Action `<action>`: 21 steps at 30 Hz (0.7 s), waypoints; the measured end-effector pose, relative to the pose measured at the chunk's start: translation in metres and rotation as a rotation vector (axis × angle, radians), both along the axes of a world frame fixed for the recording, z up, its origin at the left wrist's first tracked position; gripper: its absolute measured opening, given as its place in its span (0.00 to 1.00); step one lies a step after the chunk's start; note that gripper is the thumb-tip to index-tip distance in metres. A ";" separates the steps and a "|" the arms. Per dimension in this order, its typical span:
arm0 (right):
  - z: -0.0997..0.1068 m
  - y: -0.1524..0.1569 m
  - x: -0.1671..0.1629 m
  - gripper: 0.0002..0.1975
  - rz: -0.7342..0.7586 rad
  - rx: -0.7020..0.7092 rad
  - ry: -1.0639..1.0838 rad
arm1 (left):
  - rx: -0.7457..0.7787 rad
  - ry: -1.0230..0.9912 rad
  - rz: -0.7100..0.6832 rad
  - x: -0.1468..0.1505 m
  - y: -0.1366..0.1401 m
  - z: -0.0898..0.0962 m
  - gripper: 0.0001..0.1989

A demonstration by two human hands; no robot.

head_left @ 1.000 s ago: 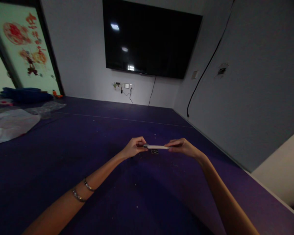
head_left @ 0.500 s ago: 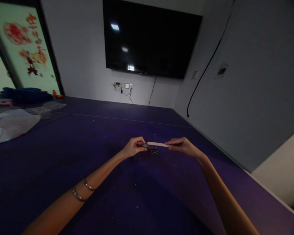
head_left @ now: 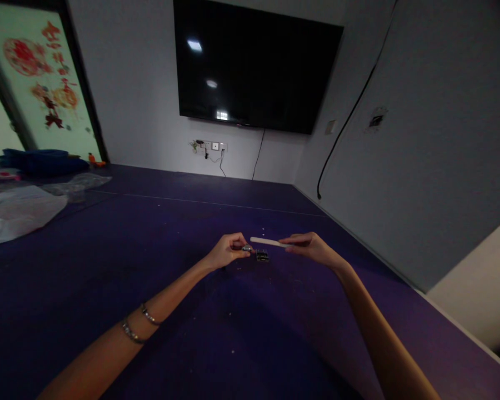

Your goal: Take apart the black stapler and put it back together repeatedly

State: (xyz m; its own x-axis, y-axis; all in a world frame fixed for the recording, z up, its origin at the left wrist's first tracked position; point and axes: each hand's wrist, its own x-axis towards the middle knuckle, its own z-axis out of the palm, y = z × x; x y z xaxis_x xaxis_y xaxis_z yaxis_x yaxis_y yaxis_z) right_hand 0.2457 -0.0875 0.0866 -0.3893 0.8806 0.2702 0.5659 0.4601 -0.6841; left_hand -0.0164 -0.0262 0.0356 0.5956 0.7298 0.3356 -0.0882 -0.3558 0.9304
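My left hand (head_left: 229, 250) pinches a small silvery piece (head_left: 246, 248) between thumb and fingers; its exact kind is too small to tell. My right hand (head_left: 310, 247) grips one end of a pale flat stick (head_left: 266, 241), which points left. The stick's rounded free end hovers just above and right of the silvery piece, with a slight gap between them. Below the stick lies a small dark item with upright bits (head_left: 262, 256), like a little circuit board, on the purple surface (head_left: 208, 333). Neither hand touches it.
Tiny white crumbs (head_left: 263, 229) dot the surface. At the far left lie a white sheet (head_left: 23, 214), clear plastic (head_left: 81, 183) and a dark blue cloth bundle (head_left: 44, 162). A black cable (head_left: 350, 116) hangs down the right wall; a television (head_left: 256, 66) is mounted ahead.
The stick's left end has risen slightly, away from the silvery piece, and the stick tilts more. My left hand has stayed nearly still. The dark item beneath shows a little more.
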 end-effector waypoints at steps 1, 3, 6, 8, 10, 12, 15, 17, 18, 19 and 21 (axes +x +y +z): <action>0.000 0.000 0.000 0.17 -0.004 0.003 0.006 | -0.003 -0.006 -0.008 0.000 0.000 0.000 0.11; 0.001 -0.001 -0.001 0.17 0.045 -0.023 0.013 | -0.002 0.004 0.001 0.000 0.000 0.000 0.10; 0.002 -0.002 -0.002 0.16 0.093 -0.053 0.005 | 0.009 0.025 0.016 0.001 0.000 -0.001 0.10; 0.002 -0.002 -0.002 0.17 0.045 -0.027 0.003 | 0.008 0.013 -0.003 0.001 -0.001 0.000 0.11; 0.002 -0.002 -0.003 0.17 0.027 -0.013 0.002 | 0.005 0.002 -0.021 0.001 -0.003 0.001 0.11; 0.003 -0.002 -0.004 0.17 0.069 -0.032 0.000 | -0.004 0.004 -0.017 0.001 -0.004 0.001 0.11; 0.004 -0.002 -0.005 0.16 0.096 -0.033 -0.015 | -0.015 0.007 -0.010 0.002 -0.005 0.002 0.11; 0.005 -0.003 -0.005 0.17 0.057 0.005 -0.022 | -0.014 0.001 -0.020 0.002 -0.005 0.001 0.11; 0.005 -0.003 -0.006 0.17 0.048 0.016 -0.021 | -0.011 0.001 -0.023 0.002 -0.004 0.001 0.11; 0.005 -0.003 -0.006 0.17 0.055 0.015 -0.020 | -0.007 0.006 -0.024 0.002 -0.004 0.000 0.11; 0.006 -0.004 -0.008 0.16 0.098 -0.013 -0.020 | 0.000 0.026 -0.018 0.001 -0.003 -0.001 0.11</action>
State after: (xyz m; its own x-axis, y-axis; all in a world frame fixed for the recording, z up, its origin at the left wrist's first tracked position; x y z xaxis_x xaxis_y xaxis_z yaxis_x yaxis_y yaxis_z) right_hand 0.2380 -0.0915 0.0923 -0.4790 0.8415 0.2497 0.5325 0.5048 -0.6794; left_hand -0.0149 -0.0291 0.0344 0.6172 0.7190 0.3196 -0.0703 -0.3542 0.9325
